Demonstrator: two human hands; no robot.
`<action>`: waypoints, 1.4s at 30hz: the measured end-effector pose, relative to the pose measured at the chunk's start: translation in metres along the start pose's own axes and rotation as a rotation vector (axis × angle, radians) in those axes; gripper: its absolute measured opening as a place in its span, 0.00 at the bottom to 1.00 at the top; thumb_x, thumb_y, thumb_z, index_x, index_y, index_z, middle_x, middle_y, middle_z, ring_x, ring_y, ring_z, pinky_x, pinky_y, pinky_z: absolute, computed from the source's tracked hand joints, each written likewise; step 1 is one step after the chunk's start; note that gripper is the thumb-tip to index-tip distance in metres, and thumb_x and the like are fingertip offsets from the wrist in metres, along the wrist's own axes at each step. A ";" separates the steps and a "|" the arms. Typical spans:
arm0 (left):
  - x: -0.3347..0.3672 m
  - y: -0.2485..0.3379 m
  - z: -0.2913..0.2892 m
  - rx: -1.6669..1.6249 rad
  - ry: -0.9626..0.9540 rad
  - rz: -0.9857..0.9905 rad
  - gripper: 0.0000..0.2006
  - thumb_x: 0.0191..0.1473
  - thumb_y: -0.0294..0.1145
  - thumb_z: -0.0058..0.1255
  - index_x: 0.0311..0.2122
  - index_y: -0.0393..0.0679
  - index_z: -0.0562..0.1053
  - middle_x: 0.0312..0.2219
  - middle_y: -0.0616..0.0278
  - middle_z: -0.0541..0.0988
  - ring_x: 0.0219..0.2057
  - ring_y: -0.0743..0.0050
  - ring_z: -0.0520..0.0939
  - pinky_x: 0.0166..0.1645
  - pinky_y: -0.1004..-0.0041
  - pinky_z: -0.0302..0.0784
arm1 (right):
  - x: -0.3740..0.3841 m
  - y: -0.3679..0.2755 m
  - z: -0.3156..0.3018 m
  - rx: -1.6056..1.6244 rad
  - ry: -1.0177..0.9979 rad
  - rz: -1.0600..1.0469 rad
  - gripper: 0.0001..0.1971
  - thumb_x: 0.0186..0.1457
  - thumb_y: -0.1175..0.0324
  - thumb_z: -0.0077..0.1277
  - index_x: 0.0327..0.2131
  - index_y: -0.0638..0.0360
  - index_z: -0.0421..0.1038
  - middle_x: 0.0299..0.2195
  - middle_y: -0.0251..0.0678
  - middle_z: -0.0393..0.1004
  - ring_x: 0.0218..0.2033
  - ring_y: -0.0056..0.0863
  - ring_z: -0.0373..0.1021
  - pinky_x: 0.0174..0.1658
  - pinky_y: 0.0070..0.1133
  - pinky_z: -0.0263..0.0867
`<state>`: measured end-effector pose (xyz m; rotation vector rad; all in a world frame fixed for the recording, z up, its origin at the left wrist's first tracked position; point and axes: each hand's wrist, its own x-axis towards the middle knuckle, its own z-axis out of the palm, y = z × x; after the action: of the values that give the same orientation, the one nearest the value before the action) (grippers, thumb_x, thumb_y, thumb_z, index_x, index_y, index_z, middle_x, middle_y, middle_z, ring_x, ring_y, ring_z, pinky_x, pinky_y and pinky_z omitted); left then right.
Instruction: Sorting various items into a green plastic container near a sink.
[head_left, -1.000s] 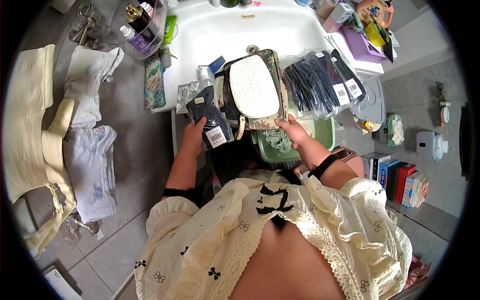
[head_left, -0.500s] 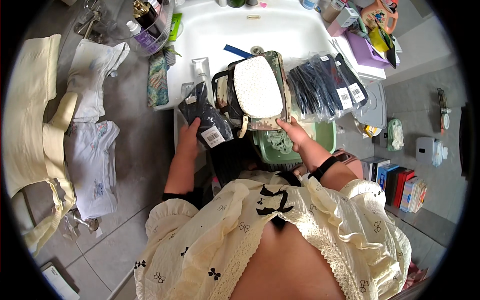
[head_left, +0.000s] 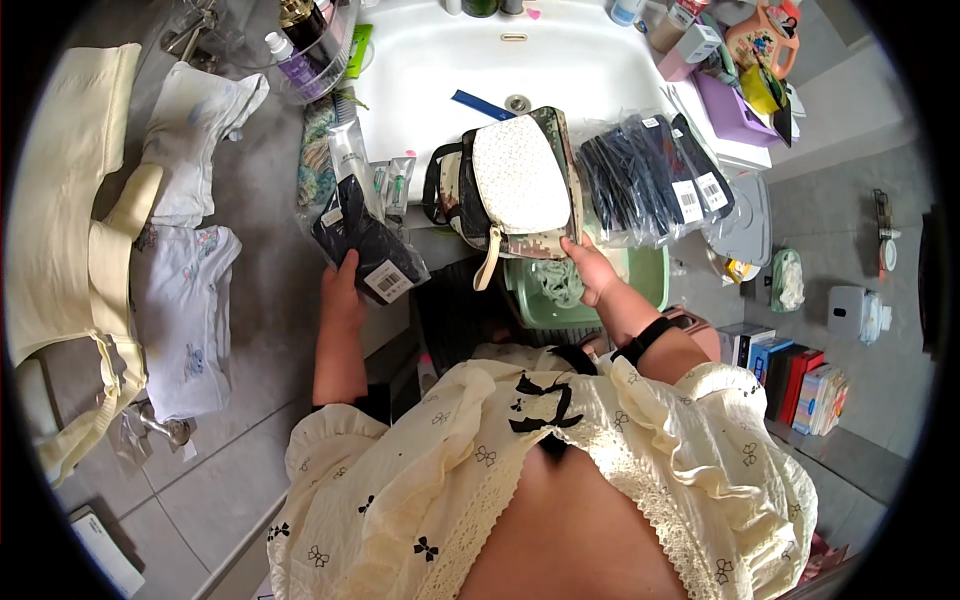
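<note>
Far left, pale garments [head_left: 185, 300] hang by the wall. The left hand [head_left: 342, 290] is clamped on a dark folded item in a clear packet [head_left: 365, 245] with a white label, held at the near left edge of the white sink [head_left: 440, 80]. The right hand [head_left: 592, 272] grips the near edge of a camouflage-patterned pouch [head_left: 515, 185] with a cream dotted front panel, resting on the sink rim. Right of it lie bagged dark combs [head_left: 650, 175].

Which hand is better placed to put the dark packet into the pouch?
Left, probably: the left hand already holds the dark packet beside the pouch, while the right hand steadies the pouch.
</note>
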<state>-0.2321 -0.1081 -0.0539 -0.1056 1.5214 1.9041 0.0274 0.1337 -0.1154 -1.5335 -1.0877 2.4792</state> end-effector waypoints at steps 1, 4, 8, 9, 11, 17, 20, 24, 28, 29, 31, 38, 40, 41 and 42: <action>-0.001 -0.001 0.001 0.003 0.043 -0.031 0.14 0.51 0.30 0.46 0.43 0.37 0.67 0.38 0.61 0.73 0.38 0.69 0.75 0.43 0.71 0.68 | -0.004 -0.003 0.003 -0.004 0.001 0.000 0.26 0.55 0.59 0.39 0.56 0.47 0.44 0.55 0.37 0.52 0.54 0.32 0.51 0.50 0.32 0.52; -0.002 -0.006 -0.004 -0.011 0.013 -0.002 0.14 0.51 0.31 0.46 0.43 0.38 0.67 0.38 0.61 0.73 0.38 0.69 0.74 0.43 0.71 0.68 | -0.014 -0.007 0.008 -0.031 -0.008 -0.020 0.27 0.55 0.59 0.38 0.56 0.48 0.43 0.54 0.37 0.53 0.54 0.32 0.51 0.50 0.32 0.54; -0.004 -0.006 -0.005 0.017 0.014 -0.039 0.14 0.50 0.31 0.46 0.43 0.38 0.67 0.38 0.61 0.73 0.38 0.69 0.74 0.43 0.71 0.68 | 0.004 0.009 -0.007 0.074 -0.010 -0.051 0.25 0.56 0.61 0.39 0.55 0.48 0.45 0.51 0.36 0.57 0.49 0.32 0.56 0.46 0.31 0.59; -0.005 -0.006 -0.006 0.028 0.005 -0.039 0.15 0.50 0.31 0.47 0.43 0.38 0.67 0.38 0.61 0.73 0.38 0.69 0.74 0.43 0.71 0.68 | 0.003 0.010 -0.006 0.085 0.012 -0.056 0.22 0.56 0.64 0.39 0.54 0.48 0.47 0.47 0.36 0.60 0.45 0.32 0.61 0.43 0.31 0.63; -0.006 -0.008 -0.007 0.042 -0.005 -0.044 0.15 0.50 0.31 0.47 0.43 0.38 0.67 0.38 0.61 0.73 0.38 0.69 0.74 0.43 0.71 0.68 | -0.002 0.011 -0.008 0.087 -0.041 -0.074 0.24 0.55 0.62 0.40 0.55 0.48 0.46 0.49 0.36 0.59 0.48 0.31 0.57 0.46 0.30 0.59; -0.003 -0.028 -0.001 0.073 -0.077 -0.100 0.16 0.52 0.32 0.44 0.44 0.36 0.66 0.39 0.59 0.73 0.39 0.65 0.75 0.45 0.68 0.68 | -0.009 0.020 -0.017 0.088 -0.074 -0.058 0.25 0.54 0.60 0.43 0.54 0.49 0.50 0.49 0.35 0.59 0.50 0.29 0.56 0.48 0.28 0.56; 0.000 -0.040 0.005 0.004 -0.165 -0.134 0.15 0.52 0.32 0.44 0.44 0.36 0.66 0.39 0.59 0.73 0.39 0.66 0.75 0.45 0.69 0.68 | -0.017 0.017 -0.011 0.057 -0.080 -0.044 0.23 0.53 0.61 0.45 0.52 0.50 0.54 0.48 0.34 0.62 0.48 0.27 0.58 0.48 0.26 0.56; -0.003 -0.045 0.045 0.042 -0.227 -0.154 0.16 0.51 0.32 0.46 0.44 0.35 0.66 0.38 0.60 0.73 0.39 0.72 0.73 0.45 0.73 0.66 | -0.014 0.015 -0.020 -0.235 -0.090 -0.131 0.25 0.51 0.59 0.48 0.50 0.58 0.57 0.42 0.33 0.67 0.44 0.25 0.62 0.47 0.22 0.56; 0.008 -0.051 0.059 0.087 -0.279 -0.169 0.16 0.51 0.31 0.45 0.44 0.34 0.67 0.38 0.61 0.73 0.39 0.74 0.73 0.45 0.75 0.65 | -0.015 0.006 -0.017 -0.353 -0.096 -0.279 0.29 0.49 0.57 0.50 0.51 0.64 0.54 0.39 0.36 0.70 0.41 0.25 0.64 0.46 0.21 0.57; 0.010 -0.054 0.059 0.061 -0.289 -0.176 0.16 0.51 0.32 0.45 0.44 0.34 0.67 0.38 0.61 0.73 0.38 0.74 0.73 0.45 0.75 0.66 | -0.018 0.003 -0.014 -0.354 -0.094 -0.279 0.29 0.49 0.57 0.50 0.51 0.64 0.54 0.39 0.36 0.70 0.41 0.25 0.64 0.46 0.21 0.57; 0.011 -0.057 0.065 0.035 -0.305 -0.189 0.16 0.51 0.32 0.45 0.43 0.34 0.67 0.37 0.61 0.73 0.38 0.74 0.73 0.44 0.75 0.66 | -0.032 -0.010 -0.001 -0.384 0.074 -0.305 0.34 0.48 0.54 0.50 0.53 0.64 0.51 0.40 0.41 0.69 0.42 0.27 0.64 0.46 0.22 0.58; 0.022 -0.066 0.074 0.012 -0.348 -0.241 0.15 0.52 0.34 0.43 0.42 0.35 0.68 0.36 0.60 0.74 0.36 0.73 0.75 0.43 0.74 0.67 | -0.001 0.003 -0.014 -0.648 0.173 -0.273 0.45 0.43 0.46 0.51 0.54 0.70 0.43 0.48 0.57 0.60 0.50 0.41 0.59 0.51 0.25 0.54; 0.025 -0.071 0.068 -0.003 -0.332 -0.256 0.15 0.52 0.34 0.43 0.41 0.35 0.68 0.36 0.60 0.74 0.36 0.73 0.75 0.43 0.74 0.67 | -0.011 -0.008 0.000 -0.697 0.150 -0.250 0.49 0.41 0.44 0.51 0.54 0.73 0.41 0.50 0.60 0.56 0.52 0.44 0.56 0.53 0.26 0.52; 0.026 -0.072 0.066 -0.017 -0.328 -0.267 0.14 0.52 0.34 0.43 0.41 0.35 0.68 0.36 0.60 0.74 0.36 0.73 0.75 0.43 0.74 0.68 | -0.012 -0.010 0.003 -0.743 0.165 -0.275 0.46 0.42 0.47 0.51 0.55 0.71 0.42 0.49 0.58 0.58 0.51 0.43 0.57 0.52 0.25 0.53; 0.026 -0.073 0.067 -0.029 -0.327 -0.280 0.14 0.52 0.34 0.43 0.41 0.35 0.68 0.36 0.60 0.74 0.36 0.72 0.75 0.43 0.74 0.68 | -0.013 -0.010 0.003 -0.786 0.184 -0.299 0.44 0.44 0.49 0.51 0.55 0.70 0.43 0.48 0.56 0.59 0.50 0.42 0.59 0.52 0.25 0.54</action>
<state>-0.1886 -0.0317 -0.1055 -0.0174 1.1923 1.6295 0.0286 0.1350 -0.0988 -1.5159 -2.2104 1.7420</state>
